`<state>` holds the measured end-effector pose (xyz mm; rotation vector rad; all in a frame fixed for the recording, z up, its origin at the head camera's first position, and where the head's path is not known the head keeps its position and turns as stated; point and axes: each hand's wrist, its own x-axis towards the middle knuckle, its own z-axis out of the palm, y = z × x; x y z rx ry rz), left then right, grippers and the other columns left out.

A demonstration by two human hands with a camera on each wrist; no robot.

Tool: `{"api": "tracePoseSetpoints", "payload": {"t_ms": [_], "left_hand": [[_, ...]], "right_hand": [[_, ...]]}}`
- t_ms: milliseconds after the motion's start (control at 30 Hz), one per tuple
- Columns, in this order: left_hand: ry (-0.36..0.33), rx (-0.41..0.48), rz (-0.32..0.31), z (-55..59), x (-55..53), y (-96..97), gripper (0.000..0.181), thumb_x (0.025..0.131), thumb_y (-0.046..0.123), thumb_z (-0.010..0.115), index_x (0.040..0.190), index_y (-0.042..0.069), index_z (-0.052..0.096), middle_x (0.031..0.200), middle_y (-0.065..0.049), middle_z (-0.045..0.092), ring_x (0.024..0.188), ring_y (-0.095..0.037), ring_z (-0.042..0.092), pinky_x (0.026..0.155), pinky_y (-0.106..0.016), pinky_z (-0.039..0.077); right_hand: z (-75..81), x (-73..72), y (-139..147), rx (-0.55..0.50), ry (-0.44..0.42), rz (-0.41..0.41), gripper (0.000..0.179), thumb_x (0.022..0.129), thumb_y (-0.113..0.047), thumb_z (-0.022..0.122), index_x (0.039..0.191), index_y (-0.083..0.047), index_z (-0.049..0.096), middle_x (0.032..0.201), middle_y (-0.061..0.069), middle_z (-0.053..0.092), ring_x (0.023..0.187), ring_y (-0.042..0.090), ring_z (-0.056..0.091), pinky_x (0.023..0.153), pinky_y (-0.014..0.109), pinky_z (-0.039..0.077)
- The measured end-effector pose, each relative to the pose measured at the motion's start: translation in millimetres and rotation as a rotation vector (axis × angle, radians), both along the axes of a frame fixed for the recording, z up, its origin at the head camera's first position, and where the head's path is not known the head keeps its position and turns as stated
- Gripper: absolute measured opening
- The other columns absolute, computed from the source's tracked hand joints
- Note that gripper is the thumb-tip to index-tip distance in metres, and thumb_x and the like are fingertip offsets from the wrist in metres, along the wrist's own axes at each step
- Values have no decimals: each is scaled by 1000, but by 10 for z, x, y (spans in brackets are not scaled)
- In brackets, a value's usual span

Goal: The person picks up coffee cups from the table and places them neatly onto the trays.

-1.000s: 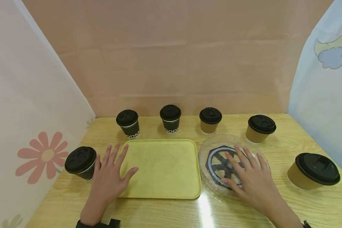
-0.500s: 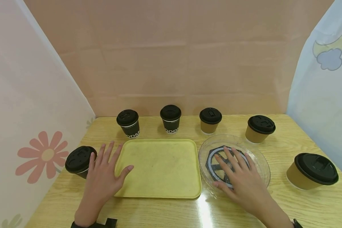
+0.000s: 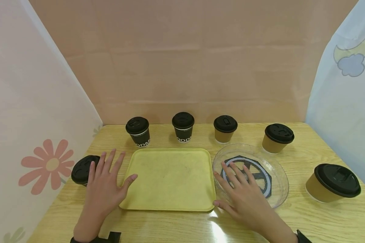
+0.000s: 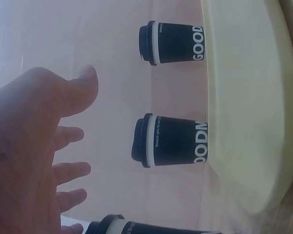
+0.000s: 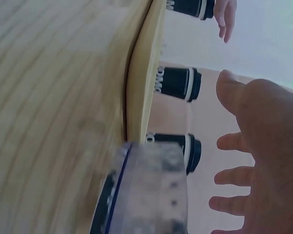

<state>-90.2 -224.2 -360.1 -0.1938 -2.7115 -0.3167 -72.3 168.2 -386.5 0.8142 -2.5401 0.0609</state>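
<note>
My left hand (image 3: 103, 192) is held palm down with fingers spread, between the black-lidded cup (image 3: 82, 170) at the left and the yellow tray (image 3: 170, 182). Its fingers overlap that cup's edge in the head view; the left wrist view shows nothing in its grasp. Over the clear round dish (image 3: 280, 180) hovers my right hand (image 3: 246, 199), fingers straight and apart, thumb near the tray's lower right corner. A dark spoked wheel shape (image 3: 257, 176) shows through the dish, partly hidden by that hand. In the right wrist view, the hand is raised above the dish's wall (image 5: 156, 190).
Two black paper cups (image 3: 141, 137) (image 3: 184, 133) with lids stand behind the tray. Brown lidded cups stand behind the dish (image 3: 223, 135) (image 3: 273, 144) and at far right (image 3: 317, 189). Cloth hangs at the back (image 3: 170, 67) and both sides of the wooden table (image 3: 158, 226).
Both hands have drifted left, fingers still spread. The right hand has moved from the dish's right half toward its left edge and the tray. Cups, tray and dish have stayed in place.
</note>
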Motion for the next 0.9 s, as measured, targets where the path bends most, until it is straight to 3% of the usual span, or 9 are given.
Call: {"api": "tracePoseSetpoints", "payload": {"t_ms": [67, 100, 233, 333, 533, 567, 700, 767, 900], "left_hand": [[12, 2, 6, 4, 4, -25, 75, 90, 56, 59, 151, 20, 36, 157, -17, 31, 145, -43, 23, 118, -64, 11], [17, 2, 7, 5, 5, -39, 75, 90, 56, 59, 151, 20, 35, 156, -17, 32, 145, -43, 23, 118, -65, 11], [27, 0, 12, 11, 9, -91, 76, 90, 55, 60, 151, 20, 34, 156, -18, 32, 146, -42, 22, 116, -68, 11], [22, -10, 30, 24, 10, -123, 76, 90, 56, 60, 152, 21, 33, 157, -17, 32, 146, -41, 22, 113, -72, 10], [23, -19, 64, 55, 10, -182, 76, 89, 58, 59, 152, 23, 33, 155, -15, 34, 143, -42, 26, 106, -78, 12], [25, -19, 66, 55, 10, -193, 76, 89, 58, 59, 152, 23, 34, 155, -15, 34, 143, -42, 26, 105, -79, 12], [37, -13, 77, 47, 6, -241, 75, 88, 57, 60, 151, 22, 36, 154, -16, 36, 142, -43, 28, 103, -80, 13], [47, -15, 81, 48, 3, -265, 75, 88, 56, 61, 150, 22, 37, 153, -17, 37, 141, -43, 29, 102, -80, 13], [61, -21, 86, 57, -2, -310, 75, 87, 56, 63, 149, 21, 38, 152, -18, 38, 139, -45, 31, 102, -80, 14]], "right_hand": [[-8, -4, -54, 0, 1, 19, 70, 93, -69, 40, 143, -21, 49, 155, 14, 38, 139, 40, 40, 123, 40, -13], [-10, -4, -78, 1, 1, 27, 70, 92, -69, 42, 143, -21, 50, 154, 14, 39, 138, 40, 41, 123, 38, -14], [-22, 3, -150, 22, -5, 34, 71, 90, -69, 46, 143, -21, 50, 154, 14, 39, 137, 39, 41, 122, 55, 12], [-37, 13, -186, 33, -5, 37, 71, 88, -69, 48, 142, -22, 51, 154, 14, 39, 138, 38, 41, 112, 57, 27], [-77, 43, -252, 26, -33, 62, 71, 86, -67, 54, 141, -22, 52, 155, 15, 38, 139, 38, 40, 125, 44, -3], [-84, 50, -265, 26, -42, 64, 71, 86, -67, 55, 141, -22, 52, 155, 15, 38, 139, 38, 40, 125, 44, -1], [-113, 76, -309, 29, -57, 72, 72, 84, -65, 60, 141, -22, 52, 154, 14, 39, 138, 38, 42, 115, 54, 28], [-126, 82, -326, 33, -61, 79, 72, 83, -65, 61, 141, -23, 52, 154, 14, 39, 137, 38, 44, 109, 54, 36], [-148, 91, -354, 38, -70, 107, 72, 84, -65, 61, 142, -23, 51, 157, 13, 35, 140, 37, 41, 108, 54, 39]]}}
